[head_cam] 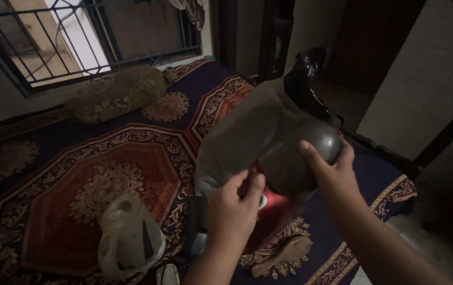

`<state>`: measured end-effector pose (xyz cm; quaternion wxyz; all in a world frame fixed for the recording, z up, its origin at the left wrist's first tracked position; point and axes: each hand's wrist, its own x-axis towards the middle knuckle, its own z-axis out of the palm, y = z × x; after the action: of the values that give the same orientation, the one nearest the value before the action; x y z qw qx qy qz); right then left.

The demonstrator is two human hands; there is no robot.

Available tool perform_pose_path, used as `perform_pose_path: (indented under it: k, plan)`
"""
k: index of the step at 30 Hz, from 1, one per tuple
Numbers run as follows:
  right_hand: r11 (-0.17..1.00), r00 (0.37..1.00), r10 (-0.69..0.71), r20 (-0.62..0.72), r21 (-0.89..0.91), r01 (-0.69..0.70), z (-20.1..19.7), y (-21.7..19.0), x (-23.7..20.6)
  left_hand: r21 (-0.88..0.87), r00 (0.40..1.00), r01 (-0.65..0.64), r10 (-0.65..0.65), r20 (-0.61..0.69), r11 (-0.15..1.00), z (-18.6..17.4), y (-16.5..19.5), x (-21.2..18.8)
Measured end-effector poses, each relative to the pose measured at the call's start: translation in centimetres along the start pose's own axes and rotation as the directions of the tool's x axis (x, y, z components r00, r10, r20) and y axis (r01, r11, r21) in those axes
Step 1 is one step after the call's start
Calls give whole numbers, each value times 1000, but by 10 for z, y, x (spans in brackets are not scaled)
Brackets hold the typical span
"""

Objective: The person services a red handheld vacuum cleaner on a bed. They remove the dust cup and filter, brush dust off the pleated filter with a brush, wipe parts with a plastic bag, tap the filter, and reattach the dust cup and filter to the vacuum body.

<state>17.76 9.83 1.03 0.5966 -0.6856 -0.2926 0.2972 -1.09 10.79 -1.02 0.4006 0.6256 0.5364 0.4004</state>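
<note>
My right hand point(333, 174) grips a dark, rounded, shiny object point(295, 153) from its right side, thumb across its front. A translucent plastic bag point(237, 137) partly covers that object. My left hand point(232, 210) pinches the bag's lower edge with fingers closed on it. Something red and white point(271, 201) shows just below the dark object, between my hands. All of this is held above a bed.
The bed has a dark blue and red patterned cover point(105, 179). On it lie a bolster pillow point(115, 92), a pale plastic container point(128, 237), a brown flat object point(282, 254) and a black bag point(305, 79). A barred window point(78, 37) is behind.
</note>
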Motion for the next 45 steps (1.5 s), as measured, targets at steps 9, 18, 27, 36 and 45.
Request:
perform_pose_path:
  k: [9, 18, 27, 36, 45]
  plan:
    - [993, 987, 75, 139, -106, -60, -12, 4, 13, -107, 999, 15, -18, -36, 994, 8, -5, -6]
    - [990, 983, 84, 165, -127, -63, -10, 9, 18, -64, 996, 83, -81, 40, 994, -2, 19, -13]
    - [991, 993, 115, 1, -75, -115, 13, -3, 4, -2, 997, 50, -50, -54, 999, -5, 22, -14]
    - [918, 926, -170, 336, 397, 25, 5, 8, 6, 158, 970, -135, 163, -180, 978, -20, 34, -5]
    - [833, 917, -334, 219, 525, 177, 9, -31, -12, 266, 791, -506, 564, -236, 821, -39, 63, 12]
